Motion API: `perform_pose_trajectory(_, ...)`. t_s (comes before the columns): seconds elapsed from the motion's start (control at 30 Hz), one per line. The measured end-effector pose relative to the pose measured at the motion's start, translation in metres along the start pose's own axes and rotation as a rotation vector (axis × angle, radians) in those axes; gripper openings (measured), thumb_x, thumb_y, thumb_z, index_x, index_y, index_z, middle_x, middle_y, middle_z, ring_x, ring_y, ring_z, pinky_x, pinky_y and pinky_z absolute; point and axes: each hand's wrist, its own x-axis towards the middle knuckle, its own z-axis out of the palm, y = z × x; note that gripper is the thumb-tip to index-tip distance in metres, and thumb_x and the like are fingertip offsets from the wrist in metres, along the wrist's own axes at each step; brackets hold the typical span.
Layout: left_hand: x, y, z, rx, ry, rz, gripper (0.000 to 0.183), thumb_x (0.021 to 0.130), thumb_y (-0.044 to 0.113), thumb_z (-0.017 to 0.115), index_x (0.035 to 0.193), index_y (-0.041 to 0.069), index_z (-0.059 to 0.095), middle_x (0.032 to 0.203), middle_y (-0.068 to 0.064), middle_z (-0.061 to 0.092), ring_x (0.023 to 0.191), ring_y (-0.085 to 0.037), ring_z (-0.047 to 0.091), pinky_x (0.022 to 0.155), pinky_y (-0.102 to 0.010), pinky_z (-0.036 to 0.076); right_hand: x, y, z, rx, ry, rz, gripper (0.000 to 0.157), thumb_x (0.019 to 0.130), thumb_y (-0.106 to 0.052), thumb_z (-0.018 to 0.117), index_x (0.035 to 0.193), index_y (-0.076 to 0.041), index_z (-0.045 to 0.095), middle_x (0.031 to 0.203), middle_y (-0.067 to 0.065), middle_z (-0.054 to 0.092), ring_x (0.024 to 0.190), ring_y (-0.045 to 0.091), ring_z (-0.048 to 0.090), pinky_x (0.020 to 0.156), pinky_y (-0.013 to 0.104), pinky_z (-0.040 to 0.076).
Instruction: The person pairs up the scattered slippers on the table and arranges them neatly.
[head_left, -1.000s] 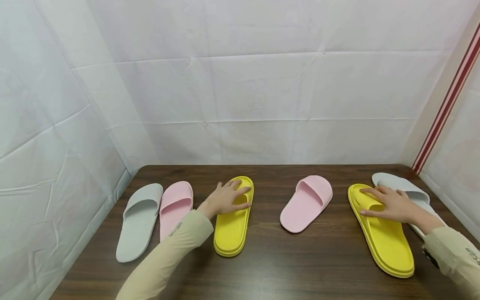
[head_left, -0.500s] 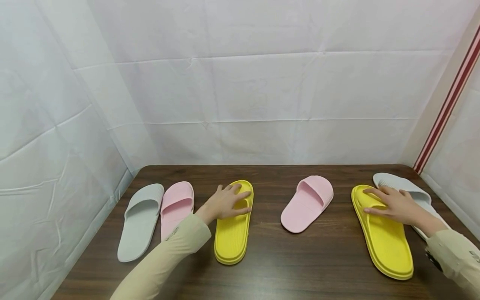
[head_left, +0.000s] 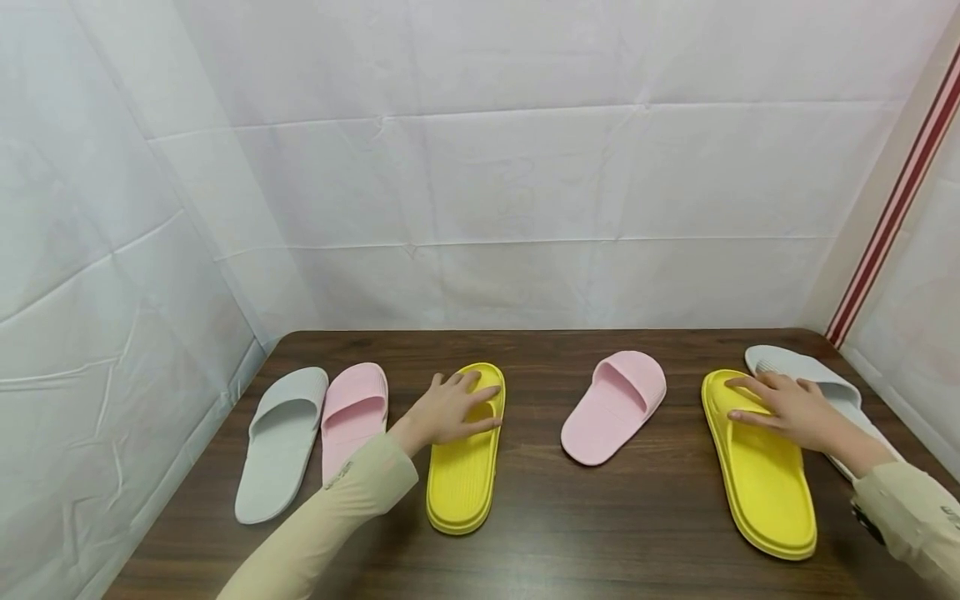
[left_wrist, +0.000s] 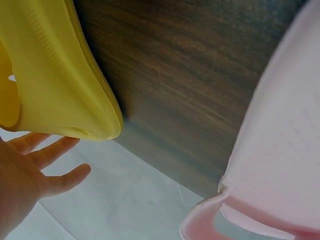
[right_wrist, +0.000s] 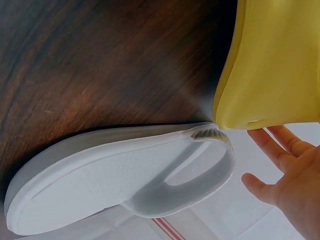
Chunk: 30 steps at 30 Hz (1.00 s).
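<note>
In the head view my left hand [head_left: 448,408] lies over the strap of one yellow slipper [head_left: 461,487], fingers spread. The left wrist view shows straight fingers [left_wrist: 57,150] against the yellow strap [left_wrist: 60,95]. A second yellow slipper [head_left: 772,500], heel towards me and slightly right, has my right hand [head_left: 795,412] on its strap. From the right wrist, those fingers [right_wrist: 270,147] extend and touch the yellow strap's edge. Both slippers lie on the table, soles down. The hands partly cover the straps.
Left of the left hand lie a pink slipper [head_left: 352,425] and a pale grey slipper [head_left: 279,450]. Another pink slipper [head_left: 611,412] lies tilted between the yellow ones. A second grey slipper [head_left: 832,383] is behind the right hand. White cloth [head_left: 510,208] surrounds the brown table [head_left: 570,533].
The left yellow slipper has slid slightly towards me with the left hand on it. Under the right hand, the other yellow slipper has turned a little, its heel moving left.
</note>
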Motion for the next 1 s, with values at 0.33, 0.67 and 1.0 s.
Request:
perform_pose_trajectory(0.33,-0.002,0.001,0.0,0.01,0.0,-0.011,0.058,0.086,0.06,0.037,0.135,0.028,0.038,0.138,-0.015,0.037,0.128,-0.034,0.034,0.098,-0.061,0.025,0.001,-0.007,0.0,-0.003,0.025,-0.018,0.049,0.083,-0.05,0.053,0.121,-0.019,0.048,0.112,0.02,0.052,0.103,0.04,0.049,0.082,0.062,0.025)
perform_pose_trajectory(0.67,-0.007,0.001,0.001,0.005,0.018,0.001,0.056,0.087,0.058,0.038,0.134,0.027,0.039,0.138,-0.016,0.038,0.128,-0.033,0.035,0.097,-0.061,0.026,0.0,-0.015,-0.003,0.01,0.018,-0.023,0.053,0.084,-0.049,0.053,0.123,-0.014,0.048,0.11,0.021,0.051,0.104,0.039,0.047,0.084,0.064,0.023)
perform_pose_trajectory(1.0,-0.015,0.003,0.0,-0.001,0.016,-0.006,0.055,0.087,0.058,0.037,0.133,0.027,0.04,0.138,-0.014,0.039,0.127,-0.033,0.037,0.098,-0.061,0.025,0.001,-0.026,-0.003,0.022,0.083,-0.066,0.051,0.084,-0.044,0.056,0.124,-0.013,0.049,0.107,0.017,0.053,0.101,0.035,0.048,0.085,0.061,0.024)
